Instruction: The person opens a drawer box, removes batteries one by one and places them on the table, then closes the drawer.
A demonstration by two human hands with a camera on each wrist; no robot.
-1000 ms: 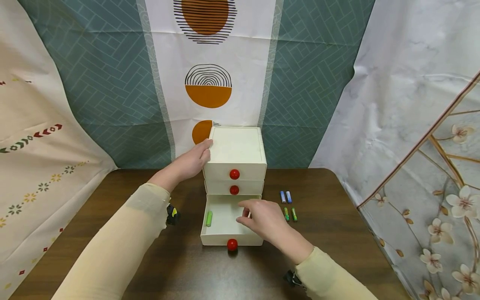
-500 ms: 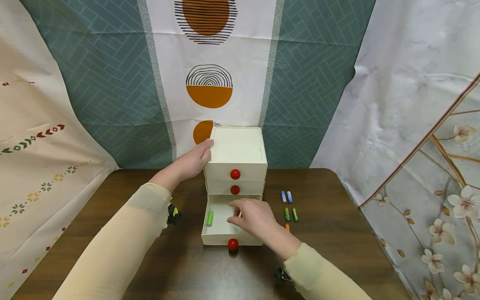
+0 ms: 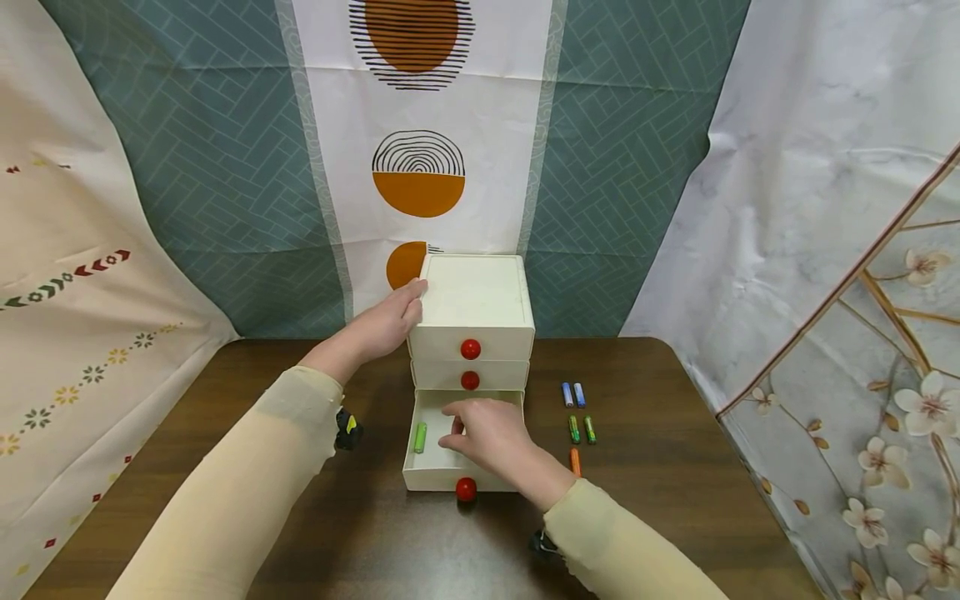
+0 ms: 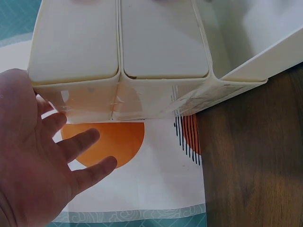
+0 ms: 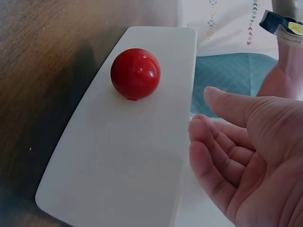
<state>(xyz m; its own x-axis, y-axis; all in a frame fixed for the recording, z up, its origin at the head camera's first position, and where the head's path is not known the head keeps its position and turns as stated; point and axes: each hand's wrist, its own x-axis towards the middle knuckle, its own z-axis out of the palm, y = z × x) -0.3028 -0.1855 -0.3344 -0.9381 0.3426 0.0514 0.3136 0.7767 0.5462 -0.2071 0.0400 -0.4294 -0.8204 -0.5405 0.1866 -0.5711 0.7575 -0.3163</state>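
Observation:
A small white cabinet [image 3: 476, 292] stands at the back of the table, its bottom drawer [image 3: 435, 481] pulled out by the red knob's [image 5: 135, 74] side. One light-green battery [image 3: 420, 437] lies at the drawer's left. Over the drawer hovers my right hand [image 3: 491, 437], thumb apart from loosely bent fingers, holding nothing; its fingertips are a little right of the battery. My left hand [image 3: 378, 325] rests against the cabinet's upper left edge. In the left wrist view, the left hand's fingers [image 4: 94, 172] are spread beside the cabinet's side wall.
To the cabinet's right, two blue-and-white batteries [image 3: 573, 395] lie on the brown table [image 3: 637, 417]. Two green batteries [image 3: 590, 430] are nearer, then an orange battery [image 3: 575, 460] beside the right forearm. The two upper drawers [image 3: 442, 375] are closed. Patterned cloth [image 3: 637, 167] hangs behind.
My right hand has moved left across the open drawer towards the light-green battery, uncovering the orange battery on the table. The left hand stays put on the cabinet.

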